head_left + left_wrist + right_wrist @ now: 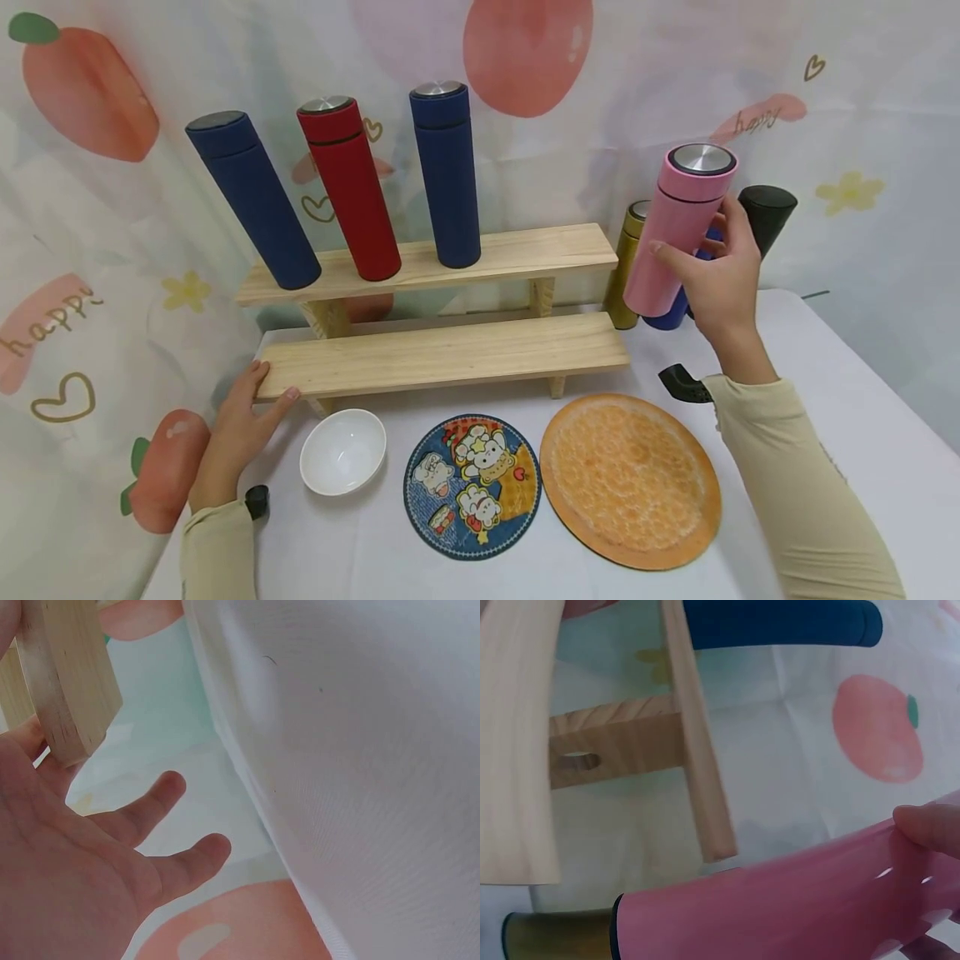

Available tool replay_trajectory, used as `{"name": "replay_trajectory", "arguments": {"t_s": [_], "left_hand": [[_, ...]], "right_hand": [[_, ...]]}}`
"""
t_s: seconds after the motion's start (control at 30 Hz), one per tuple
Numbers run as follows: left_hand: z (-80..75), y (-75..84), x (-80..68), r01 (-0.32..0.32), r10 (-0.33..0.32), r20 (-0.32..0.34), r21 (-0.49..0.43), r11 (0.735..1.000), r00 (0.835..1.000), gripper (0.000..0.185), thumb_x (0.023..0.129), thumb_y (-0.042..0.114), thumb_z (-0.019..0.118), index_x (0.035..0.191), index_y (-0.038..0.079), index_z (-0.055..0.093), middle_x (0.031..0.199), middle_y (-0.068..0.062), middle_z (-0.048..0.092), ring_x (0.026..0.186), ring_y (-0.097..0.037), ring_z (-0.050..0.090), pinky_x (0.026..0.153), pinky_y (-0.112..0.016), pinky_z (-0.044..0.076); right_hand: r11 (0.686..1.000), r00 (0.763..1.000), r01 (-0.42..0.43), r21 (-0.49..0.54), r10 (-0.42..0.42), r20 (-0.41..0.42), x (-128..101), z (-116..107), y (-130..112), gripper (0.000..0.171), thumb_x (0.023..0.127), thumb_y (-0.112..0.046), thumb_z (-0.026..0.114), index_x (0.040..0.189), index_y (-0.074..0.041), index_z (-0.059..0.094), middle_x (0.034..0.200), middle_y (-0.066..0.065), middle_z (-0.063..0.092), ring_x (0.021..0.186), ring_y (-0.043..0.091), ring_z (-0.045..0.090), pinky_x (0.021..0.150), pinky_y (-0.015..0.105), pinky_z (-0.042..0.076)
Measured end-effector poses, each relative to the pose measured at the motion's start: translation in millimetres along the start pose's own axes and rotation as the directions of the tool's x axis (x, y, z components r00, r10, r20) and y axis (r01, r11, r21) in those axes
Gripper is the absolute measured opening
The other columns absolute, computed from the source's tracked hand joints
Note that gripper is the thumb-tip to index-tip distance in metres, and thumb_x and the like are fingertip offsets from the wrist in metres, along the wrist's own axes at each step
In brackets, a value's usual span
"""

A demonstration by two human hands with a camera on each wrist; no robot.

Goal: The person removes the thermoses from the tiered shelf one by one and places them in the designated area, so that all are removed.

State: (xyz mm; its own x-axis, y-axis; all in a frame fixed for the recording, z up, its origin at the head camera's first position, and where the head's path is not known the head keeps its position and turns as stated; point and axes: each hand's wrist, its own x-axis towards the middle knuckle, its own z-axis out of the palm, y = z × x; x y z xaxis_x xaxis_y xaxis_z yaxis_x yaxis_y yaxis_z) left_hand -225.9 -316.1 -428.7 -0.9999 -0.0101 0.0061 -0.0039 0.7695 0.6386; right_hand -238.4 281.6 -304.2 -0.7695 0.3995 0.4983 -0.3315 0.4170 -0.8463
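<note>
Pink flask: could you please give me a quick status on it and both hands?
Right hand grips pink flask, lifted beside shelf. Left hand open, resting on shelf end. Upper shelf's right end free.

Two navy flasks flanked a red flask on the upper shelf. A white bowl, cartoon mat and orange mat lay below.

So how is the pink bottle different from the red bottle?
The pink bottle is gripped by the right hand and held up beside the wooden shelf; the red bottle stands on the shelf's top step, touched by no hand. The pink one is pale pink, the red one deep red. The red bottle has a dark blue bottle on each side; the pink one does not. Both are tall, slim tubes with silver tops.
</note>
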Motion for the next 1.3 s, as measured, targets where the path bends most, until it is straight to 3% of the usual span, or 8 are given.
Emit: {"name": "replay_trajectory", "arguments": {"t_s": [0.33, 0.5, 0.97, 1.3], "left_hand": [[-1.1, 0.1, -2.3, -0.042, 0.041, -0.03, -0.005, 0.999, 0.999, 0.095, 0.107, 0.05, 0.064, 0.167, -0.007, 0.018, 0.175, -0.03, 0.009, 0.156, -0.057, 0.014, 0.12, -0.075, 0.019], [-1.2, 0.2, -2.7, -0.021, 0.021, -0.017, -0.007, 1.0, 1.0, 0.097, 0.106, 0.052, 0.064, 0.168, -0.005, 0.016, 0.175, -0.029, 0.007, 0.157, -0.057, 0.013, 0.12, -0.076, 0.018], [-2.3, -0.1, -1.2, -0.005, 0.005, 0.003, -0.011, 1.0, 1.0, 0.097, 0.107, 0.054, 0.061, 0.169, -0.003, 0.012, 0.176, -0.027, 0.003, 0.157, -0.057, 0.009, 0.119, -0.077, 0.017], [0.6, -0.4, -1.8, -0.026, 0.026, -0.01, -0.02, 0.999, 1.0, 0.095, 0.107, 0.051, 0.064, 0.169, -0.004, 0.016, 0.176, -0.027, 0.007, 0.157, -0.056, 0.012, 0.119, -0.077, 0.018]], "right_hand": [[0.989, 0.988, -0.147, -0.024, 0.148, 0.044, -11.6, 4.4, 33.4, 0.086, 0.097, -0.018, 0.079, 0.169, -0.031, 0.033, 0.16, 0.008, 0.047, 0.132, 0.027, 0.051, 0.113, 0.047, 0.048], [0.981, 0.98, -0.189, -0.037, 0.191, 0.056, -14.5, 7.5, 49.0, 0.088, 0.097, -0.016, 0.079, 0.17, -0.028, 0.03, 0.163, 0.009, 0.045, 0.133, 0.029, 0.05, 0.113, 0.046, 0.048], [0.977, 0.973, -0.21, -0.041, 0.213, 0.088, -22.6, 11.9, 76.7, 0.088, 0.096, -0.015, 0.079, 0.169, -0.023, 0.031, 0.164, 0.011, 0.043, 0.135, 0.032, 0.049, 0.114, 0.044, 0.047], [0.971, 0.967, -0.227, -0.068, 0.233, 0.104, -28.3, 12.0, 89.8, 0.09, 0.097, -0.014, 0.077, 0.17, -0.021, 0.025, 0.168, 0.011, 0.038, 0.145, 0.04, 0.044, 0.12, 0.05, 0.04]]}}
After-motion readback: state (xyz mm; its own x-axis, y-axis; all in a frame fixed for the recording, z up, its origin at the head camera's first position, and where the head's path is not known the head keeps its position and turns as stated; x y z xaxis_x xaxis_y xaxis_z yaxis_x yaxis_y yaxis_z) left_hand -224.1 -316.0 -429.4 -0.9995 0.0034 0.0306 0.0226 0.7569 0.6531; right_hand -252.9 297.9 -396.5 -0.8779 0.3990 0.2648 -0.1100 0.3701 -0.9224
